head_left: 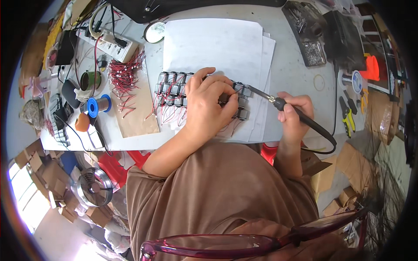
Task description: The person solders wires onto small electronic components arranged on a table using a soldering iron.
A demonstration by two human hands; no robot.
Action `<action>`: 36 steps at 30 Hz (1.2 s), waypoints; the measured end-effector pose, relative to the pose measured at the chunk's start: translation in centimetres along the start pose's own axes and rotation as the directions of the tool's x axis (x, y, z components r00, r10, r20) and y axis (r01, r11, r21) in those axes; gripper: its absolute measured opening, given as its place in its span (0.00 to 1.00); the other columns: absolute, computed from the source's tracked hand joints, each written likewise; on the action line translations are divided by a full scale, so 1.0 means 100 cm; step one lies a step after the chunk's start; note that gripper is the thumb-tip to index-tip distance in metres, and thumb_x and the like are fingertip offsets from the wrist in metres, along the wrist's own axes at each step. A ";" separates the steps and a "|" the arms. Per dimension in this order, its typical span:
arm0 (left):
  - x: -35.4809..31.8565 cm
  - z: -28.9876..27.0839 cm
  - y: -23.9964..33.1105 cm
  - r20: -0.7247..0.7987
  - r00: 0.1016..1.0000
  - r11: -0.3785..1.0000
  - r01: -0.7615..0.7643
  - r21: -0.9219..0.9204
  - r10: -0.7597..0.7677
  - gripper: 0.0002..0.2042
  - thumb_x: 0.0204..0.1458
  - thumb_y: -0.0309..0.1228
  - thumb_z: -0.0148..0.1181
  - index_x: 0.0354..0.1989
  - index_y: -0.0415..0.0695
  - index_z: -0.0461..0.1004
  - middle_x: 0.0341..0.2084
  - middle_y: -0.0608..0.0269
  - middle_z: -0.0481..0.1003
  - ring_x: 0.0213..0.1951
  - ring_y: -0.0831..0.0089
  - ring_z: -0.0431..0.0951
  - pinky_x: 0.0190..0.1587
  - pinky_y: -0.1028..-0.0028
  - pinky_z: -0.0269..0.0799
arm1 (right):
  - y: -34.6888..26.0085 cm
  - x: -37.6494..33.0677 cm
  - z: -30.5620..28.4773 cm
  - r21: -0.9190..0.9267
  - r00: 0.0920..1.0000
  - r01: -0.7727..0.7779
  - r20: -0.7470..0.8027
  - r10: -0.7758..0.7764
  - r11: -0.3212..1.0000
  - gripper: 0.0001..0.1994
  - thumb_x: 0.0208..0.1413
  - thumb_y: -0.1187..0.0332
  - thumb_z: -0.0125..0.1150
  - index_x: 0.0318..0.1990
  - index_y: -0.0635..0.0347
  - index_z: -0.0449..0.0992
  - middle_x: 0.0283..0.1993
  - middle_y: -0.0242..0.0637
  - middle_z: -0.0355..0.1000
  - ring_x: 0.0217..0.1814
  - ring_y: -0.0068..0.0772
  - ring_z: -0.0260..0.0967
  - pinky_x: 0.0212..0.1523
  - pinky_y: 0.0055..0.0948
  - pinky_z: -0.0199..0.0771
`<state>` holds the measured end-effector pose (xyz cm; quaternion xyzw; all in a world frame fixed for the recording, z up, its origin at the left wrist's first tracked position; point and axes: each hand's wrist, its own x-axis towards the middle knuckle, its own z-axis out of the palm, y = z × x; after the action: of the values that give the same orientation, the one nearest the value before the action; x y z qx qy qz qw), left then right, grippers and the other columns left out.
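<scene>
My right hand (295,114) grips a soldering iron (279,103) by its dark handle, its metal tip pointing left. The tip reaches the right end of several rows of small black and grey components (174,88) with thin red and black wires. Over these rows bends my left hand (210,98), thumb and forefinger brought together close to the tip. What they pinch is too small to make out, and the hand covers part of the rows. White paper sheets (213,43) lie under the components.
A bundle of red wires (124,76) lies on brown cardboard (138,119) at the left. Beyond are a blue solder spool (99,105) and a power strip (117,45). At the right are a dark tray (305,32), another wire spool (352,81) and yellow-green cutters (348,117); the iron's cord loops nearby.
</scene>
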<state>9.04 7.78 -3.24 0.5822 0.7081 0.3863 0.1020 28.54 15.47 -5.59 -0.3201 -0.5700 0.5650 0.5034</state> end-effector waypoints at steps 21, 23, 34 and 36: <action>0.004 -0.003 0.002 0.042 0.998 0.999 0.036 0.017 -0.037 0.04 0.37 0.26 0.62 0.23 0.45 0.74 0.34 0.67 0.75 0.50 0.56 0.66 0.52 0.58 0.55 | -0.011 -0.003 0.008 -0.046 0.978 -0.210 -0.030 0.209 0.977 0.04 0.49 0.77 0.50 0.34 0.66 0.66 0.25 0.40 0.68 0.17 0.17 0.57 0.30 0.22 0.69; 0.005 -0.002 0.002 0.029 0.999 0.999 0.027 0.019 -0.028 0.04 0.37 0.26 0.62 0.22 0.46 0.73 0.33 0.68 0.75 0.50 0.57 0.66 0.51 0.59 0.55 | -0.010 -0.003 0.006 -0.016 0.986 -0.164 -0.044 0.163 0.986 0.05 0.49 0.75 0.51 0.34 0.66 0.66 0.27 0.44 0.70 0.17 0.17 0.57 0.23 0.18 0.65; 0.004 -0.002 0.005 0.019 1.000 0.996 -0.014 0.087 0.012 0.05 0.37 0.26 0.62 0.24 0.46 0.73 0.33 0.67 0.75 0.50 0.55 0.67 0.50 0.58 0.58 | -0.017 0.004 0.006 -0.008 0.993 -0.103 -0.066 0.102 0.995 0.06 0.50 0.74 0.49 0.34 0.67 0.65 0.18 0.33 0.63 0.17 0.18 0.56 0.47 0.34 0.70; 0.004 -0.002 0.005 0.019 1.000 0.996 -0.016 0.087 0.015 0.05 0.37 0.26 0.62 0.24 0.46 0.73 0.33 0.67 0.75 0.50 0.55 0.67 0.50 0.58 0.58 | -0.017 0.004 0.006 -0.007 0.993 -0.103 -0.066 0.103 0.995 0.05 0.50 0.75 0.49 0.34 0.67 0.65 0.17 0.31 0.61 0.17 0.18 0.56 0.50 0.37 0.69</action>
<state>9.18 8.05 -2.68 0.5950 0.7188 0.3507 0.0801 28.17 15.37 -3.76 -0.3702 -0.5389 0.5763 0.4903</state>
